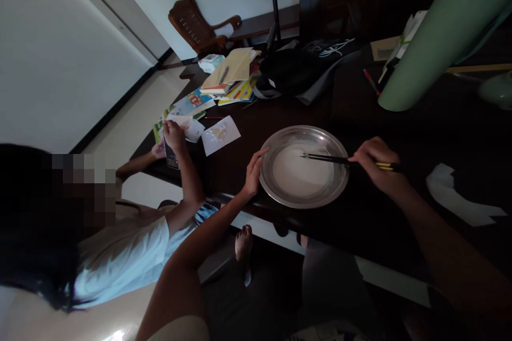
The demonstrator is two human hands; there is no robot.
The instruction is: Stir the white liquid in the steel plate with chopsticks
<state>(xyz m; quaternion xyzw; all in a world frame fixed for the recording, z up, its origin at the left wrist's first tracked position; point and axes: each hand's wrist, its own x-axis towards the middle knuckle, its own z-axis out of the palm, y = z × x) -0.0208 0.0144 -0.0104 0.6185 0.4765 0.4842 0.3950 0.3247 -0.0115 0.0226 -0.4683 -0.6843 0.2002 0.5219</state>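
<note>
A wide, shallow metal basin rests on the dark table, with a pale, whitish mixture spread over its bottom. My left hand holds the basin at its left rim, fingers along the edge. In my right hand, closed, is a pair of black chopsticks with gold-coloured bands near the back end. Their tips reach over the basin into the mixture from the right. How deep they dip cannot be told.
A person sits at left, holding a phone. Cotton swabs lie on white paper near stacked books. A black bag lies behind the basin. A green bottle and torn white paper are at right.
</note>
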